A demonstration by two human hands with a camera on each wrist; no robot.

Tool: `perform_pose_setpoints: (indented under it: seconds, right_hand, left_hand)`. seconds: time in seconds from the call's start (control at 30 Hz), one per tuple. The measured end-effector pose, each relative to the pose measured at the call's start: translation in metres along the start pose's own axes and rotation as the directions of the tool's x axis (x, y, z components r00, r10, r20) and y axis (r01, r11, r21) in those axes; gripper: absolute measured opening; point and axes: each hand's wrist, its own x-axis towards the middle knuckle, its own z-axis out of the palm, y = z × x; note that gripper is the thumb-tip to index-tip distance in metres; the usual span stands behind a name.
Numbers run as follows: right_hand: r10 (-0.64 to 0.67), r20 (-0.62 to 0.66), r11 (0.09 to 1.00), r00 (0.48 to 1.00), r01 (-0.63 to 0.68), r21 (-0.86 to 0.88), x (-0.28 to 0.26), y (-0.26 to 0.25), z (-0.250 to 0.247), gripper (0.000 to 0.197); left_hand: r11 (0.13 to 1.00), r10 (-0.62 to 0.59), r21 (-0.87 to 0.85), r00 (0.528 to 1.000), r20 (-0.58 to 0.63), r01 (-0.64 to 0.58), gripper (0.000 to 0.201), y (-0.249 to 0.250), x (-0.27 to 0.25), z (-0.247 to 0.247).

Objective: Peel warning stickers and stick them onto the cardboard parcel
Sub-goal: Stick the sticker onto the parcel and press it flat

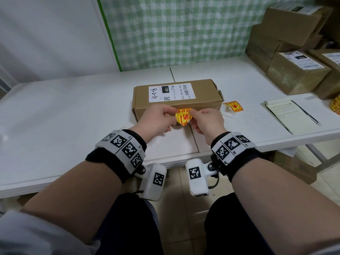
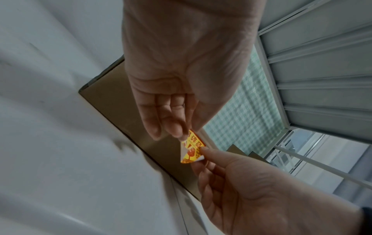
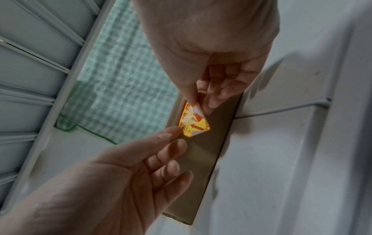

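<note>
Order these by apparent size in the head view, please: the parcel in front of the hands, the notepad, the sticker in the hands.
1. Cardboard parcel
2. Notepad
3. Sticker, pinched by the left hand and right hand, partly hidden.

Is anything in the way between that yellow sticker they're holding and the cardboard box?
Nothing visible does. Both the left hand and right hand pinch the warning sticker just in front of the cardboard parcel; its white backing looks only partly peeled.
</note>
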Motion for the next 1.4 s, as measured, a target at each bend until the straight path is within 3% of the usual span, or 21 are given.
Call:
perform_pose_setpoints:
  seconds: [0.1,0.2,0.27,0.4,0.6,0.83,1.07,1.17,1.27,1.4]
  right_hand:
    - [-0.005,-0.012,1.0,1.0,0.005,0.003,0.002,0.001,0.001,0.036]
    - [-0.005,-0.013,1.0,1.0,0.005,0.008,0.004,0.002,0.001,0.037]
    - [-0.006,-0.01,1.0,1.0,0.006,-0.003,0.005,0.002,0.0,0.037]
    - [-0.012,0.006,1.0,1.0,0.012,-0.012,0.007,0.002,-0.002,0.036]
    - [-0.011,0.03,1.0,0.999,0.012,-0.028,0.008,0.004,-0.003,0.033]
    - [-0.132,-0.066,0.972,0.989,0.116,-0.204,0.014,0.008,-0.016,0.028]
    - [-0.318,-0.197,0.905,0.927,0.235,-0.355,0.014,-0.006,-0.027,0.018]
    - [-0.442,-0.197,0.831,0.875,0.317,-0.457,0.014,-0.012,-0.029,0.019]
    - [-0.508,-0.067,0.697,0.859,0.363,-0.619,0.017,-0.02,-0.03,0.043]
    - [-0.42,0.238,0.35,0.876,0.399,-0.848,0.023,-0.028,-0.026,0.079]
  left_hand:
    - [0.982,0.153,0.13,0.979,-0.135,-0.135,0.015,0.004,0.005,-0.003]
    - [0.924,0.322,0.301,0.906,-0.276,-0.237,0.011,0.015,0.013,-0.009]
    - [0.858,0.372,0.461,0.894,-0.251,-0.228,0.023,0.017,0.023,-0.011]
    - [0.697,0.324,0.696,0.942,-0.09,-0.173,0.055,0.012,0.042,-0.01]
    - [0.524,0.415,0.829,0.908,-0.048,-0.196,0.058,0.003,0.047,0.0]
    - [0.465,0.441,0.861,0.897,-0.025,-0.204,0.06,0.0,0.051,0.003]
    - [0.411,0.443,0.886,0.896,0.011,-0.214,0.063,0.002,0.048,0.0]
    - [0.393,0.429,0.895,0.903,0.024,-0.211,0.066,0.002,0.046,0.0]
    - [0.363,0.416,0.91,0.909,0.033,-0.2,0.066,0.006,0.047,0.002]
    - [0.315,0.38,0.925,0.921,0.083,-0.213,0.069,0.011,0.05,-0.001]
